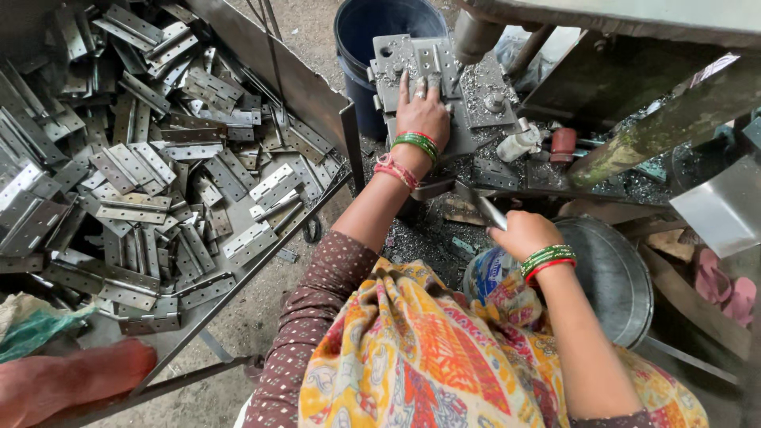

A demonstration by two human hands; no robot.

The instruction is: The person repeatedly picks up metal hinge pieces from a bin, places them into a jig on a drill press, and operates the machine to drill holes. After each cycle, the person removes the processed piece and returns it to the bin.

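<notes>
Head view, looking down: a person in a bright patterned scarf (444, 357) is working at a metal press. Nearest, the right hand (525, 235), green and red bangles at the wrist, is closing around a flat metal strip (483, 208) — possibly a lever or a hinge blank, hard to tell from this angle — just above a round steel basin (614, 273). Farther out, the left hand (423, 111) is lying open, fingers spread flat, pressing on the grey die plate (428, 67) under the press ram (476, 36). A dark blue bucket (372, 32) is standing just behind the plate. Off to the left, a sheet-metal tray (305, 87) is holding a heap of punched steel hinge leaves (143, 174) — well apart from both hands.
</notes>
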